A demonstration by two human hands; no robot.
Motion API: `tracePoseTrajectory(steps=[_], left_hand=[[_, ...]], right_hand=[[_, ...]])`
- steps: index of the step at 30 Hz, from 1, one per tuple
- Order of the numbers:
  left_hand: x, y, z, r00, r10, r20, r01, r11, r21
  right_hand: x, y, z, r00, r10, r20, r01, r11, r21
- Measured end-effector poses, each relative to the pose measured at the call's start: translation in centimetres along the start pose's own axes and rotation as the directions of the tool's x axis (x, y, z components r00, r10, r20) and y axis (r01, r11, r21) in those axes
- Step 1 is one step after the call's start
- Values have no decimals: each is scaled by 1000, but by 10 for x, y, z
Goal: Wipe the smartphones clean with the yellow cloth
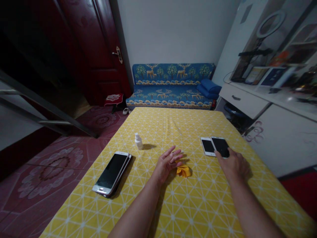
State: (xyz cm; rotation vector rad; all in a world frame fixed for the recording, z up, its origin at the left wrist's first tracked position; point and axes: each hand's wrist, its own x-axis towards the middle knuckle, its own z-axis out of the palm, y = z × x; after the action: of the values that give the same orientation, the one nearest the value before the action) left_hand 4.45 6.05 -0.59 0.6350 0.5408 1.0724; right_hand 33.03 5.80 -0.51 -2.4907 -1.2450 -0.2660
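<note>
- Desk [173, 123]: covered in a yellow cloth with a white lattice pattern; it fills the lower middle of the view and is the reference for everything below.
- Tiled floor [49, 178]: dark red with pale flower shapes, to the left of the desk.
- Sofa [170, 96]: blue with a tree-and-deer print, just beyond the desk's far edge.
- White cabinet [244, 100]: beyond the desk's far right corner, with a drawer and a shelf top.
- Dark red door [94, 43]: beyond the desk's far left corner, shut, with a metal handle.
- Ring light [270, 23]: high up beyond the desk's right side, above the cabinet.
- Blue cushions [209, 87]: folded on the sofa, beyond the desk's far right part.
- Pair of stacked phones [111, 173]: one on top of the other, screen up, near the desk's left edge.
- Left grip [167, 163]: near the middle of the desk, wide open with fingers spread, holding nothing, just beside the yellow cloth.
- Right grip [232, 165]: towards the desk's right side, half curled, fingertips touching the near edge of the dark-screened phone; whether it has hold of the phone, I cannot tell.
- Dark-screened phone [220, 147]: flat on the desk, under the right grip's fingertips, its edge against a white phone [208, 146].
- Yellow cloth [183, 171]: small and crumpled, near the middle of the desk, between the two grips.
- White dropper bottle [138, 141]: upright, between the stacked phones and the left grip, towards the desk's far side.
</note>
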Motion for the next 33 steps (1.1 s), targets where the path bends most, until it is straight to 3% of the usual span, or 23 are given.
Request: tracePoseTrajectory(steps=[4,7,10,13,18,22,24,27,30,33], left_hand=[[1,-1,-2,1000,2,11,-2,1000,-5],[2,-2,-3,1000,4,19,-4,1000,-7],[1,-1,-2,1000,-3,12,3,1000,-15],[1,0,0,1000,-3,-12,3,999,-34],[2,1,-2,988,89,-129,-98,993,-62],[3,1,-6,973,140,-183,-158,983,-89],[3,0,-7,973,140,-184,-159,983,-92],[3,0,-8,977,126,-174,-146,984,-106],[3,0,-8,980,113,-164,-133,983,-123],[3,1,-6,983,97,-154,-117,985,-124]], right_hand=[[-2,2,7,999,-12,-44,13,1000,21],[-5,4,12,985,-26,-172,42,995,90],[-10,-1,14,937,-99,-334,170,967,189],[-23,-18,8,885,-238,-400,372,878,302],[-73,-63,-16,798,-547,-255,588,609,533],[-107,-85,-31,739,-666,-100,587,564,580],[-110,-87,-31,746,-661,-80,564,563,604],[-95,-76,-21,794,-598,-109,533,599,597],[-67,-56,-6,859,-498,-118,493,743,452],[-43,-38,10,866,-486,-113,498,823,272]])
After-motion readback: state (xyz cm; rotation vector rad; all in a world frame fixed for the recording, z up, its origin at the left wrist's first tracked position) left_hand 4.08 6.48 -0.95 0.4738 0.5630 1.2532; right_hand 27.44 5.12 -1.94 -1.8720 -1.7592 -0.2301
